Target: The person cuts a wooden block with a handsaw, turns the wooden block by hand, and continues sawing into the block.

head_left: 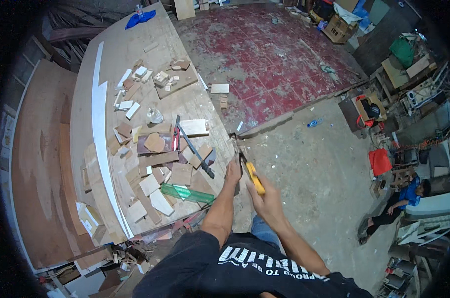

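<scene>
My right hand (262, 198) is closed on the yellow handle of a tool (252, 171), probably a saw, whose dark end reaches to the right edge of the wooden worktable. Just left of it my left hand (234, 170) is closed on a piece held upright at that edge, too hidden to name. On the worktable (81, 111) lie wood offcuts (150, 184), a dark bar-like tool (192, 149), a red level-like tool (176, 139) and a translucent green tube (188, 193) near my left forearm.
A long white strip (106, 164) runs along the table, beside a curved brown panel (39, 169). A co-worker in blue (408, 196) reclines at right among stacked boards. Cardboard boxes (339, 30) and a red cloth (380, 163) line the room, around red tiles (264, 54) and concrete floor (314, 179).
</scene>
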The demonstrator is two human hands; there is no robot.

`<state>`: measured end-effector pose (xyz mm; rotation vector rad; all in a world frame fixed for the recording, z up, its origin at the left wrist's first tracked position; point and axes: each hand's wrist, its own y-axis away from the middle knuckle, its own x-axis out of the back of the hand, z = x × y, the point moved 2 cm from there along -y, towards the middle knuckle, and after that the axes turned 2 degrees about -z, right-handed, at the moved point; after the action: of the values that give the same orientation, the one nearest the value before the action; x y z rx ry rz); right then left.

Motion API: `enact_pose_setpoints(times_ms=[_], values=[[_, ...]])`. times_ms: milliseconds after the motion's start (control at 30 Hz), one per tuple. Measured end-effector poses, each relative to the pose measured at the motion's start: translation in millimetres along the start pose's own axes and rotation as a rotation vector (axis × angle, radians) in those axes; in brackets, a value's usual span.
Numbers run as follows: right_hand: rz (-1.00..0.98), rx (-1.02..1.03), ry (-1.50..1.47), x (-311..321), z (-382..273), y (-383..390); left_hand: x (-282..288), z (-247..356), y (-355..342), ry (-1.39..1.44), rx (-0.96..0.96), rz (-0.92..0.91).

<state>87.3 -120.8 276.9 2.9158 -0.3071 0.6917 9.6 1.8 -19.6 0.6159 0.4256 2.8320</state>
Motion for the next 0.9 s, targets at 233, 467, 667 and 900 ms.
enact_pose_setpoints(times_ms=[233,467,667,900], values=[[0.061,0.022,-0.026,-7,9,-28,-16,13,17,0.913,0.181,-0.21],[0.059,0.044,-0.008,9,9,-17,-1,21,9,0.077,-0.026,-0.08],[-0.024,0.03,0.0,11,-9,-4,7,14,8,0.039,0.03,0.025],[0.028,0.11,-0.076,-16,26,-52,6,25,18,0.331,-0.051,-0.003]])
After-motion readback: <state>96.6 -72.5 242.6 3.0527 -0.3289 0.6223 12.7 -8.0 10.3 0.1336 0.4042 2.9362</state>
